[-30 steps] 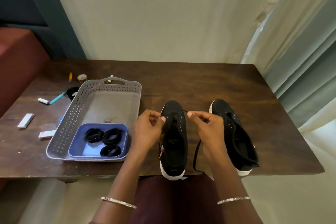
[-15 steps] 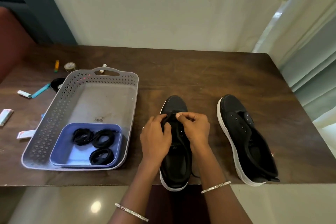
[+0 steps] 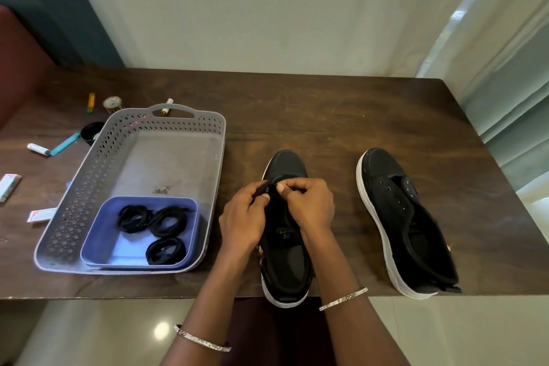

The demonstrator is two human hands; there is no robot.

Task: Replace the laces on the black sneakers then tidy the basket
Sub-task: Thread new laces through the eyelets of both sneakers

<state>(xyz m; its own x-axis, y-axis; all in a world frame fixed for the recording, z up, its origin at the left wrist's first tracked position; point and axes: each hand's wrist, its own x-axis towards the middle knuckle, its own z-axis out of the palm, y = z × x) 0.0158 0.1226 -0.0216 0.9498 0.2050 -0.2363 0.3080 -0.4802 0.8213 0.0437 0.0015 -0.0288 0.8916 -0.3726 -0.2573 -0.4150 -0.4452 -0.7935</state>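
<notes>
Two black sneakers with white soles stand on the wooden table [image 3: 326, 116]. The left sneaker [image 3: 286, 258] is under both my hands, toe pointing away. My left hand [image 3: 245, 223] pinches the sneaker's left eyelet flap near the front. My right hand [image 3: 312, 205] pinches a black lace end at the front eyelets, thumbs almost touching. The right sneaker [image 3: 401, 217] lies unlaced, apart from my hands. A grey perforated basket [image 3: 89, 187] sits to the left, holding a blue tray [image 3: 101, 235] with three coiled black laces [image 3: 160, 223].
Small items lie left of and behind the basket: a white and teal pen [image 3: 53, 147], a black cap [image 3: 92, 132], an orange stick [image 3: 91, 102], a small round clock [image 3: 112, 103], white packets [image 3: 9, 186]. Curtains [image 3: 511, 98] hang at the right. The table's front edge is near my wrists.
My hands, held apart pulling the lace a second ago, have come together low over the left sneaker's front eyelets. The camera view has shifted closer and downward.
</notes>
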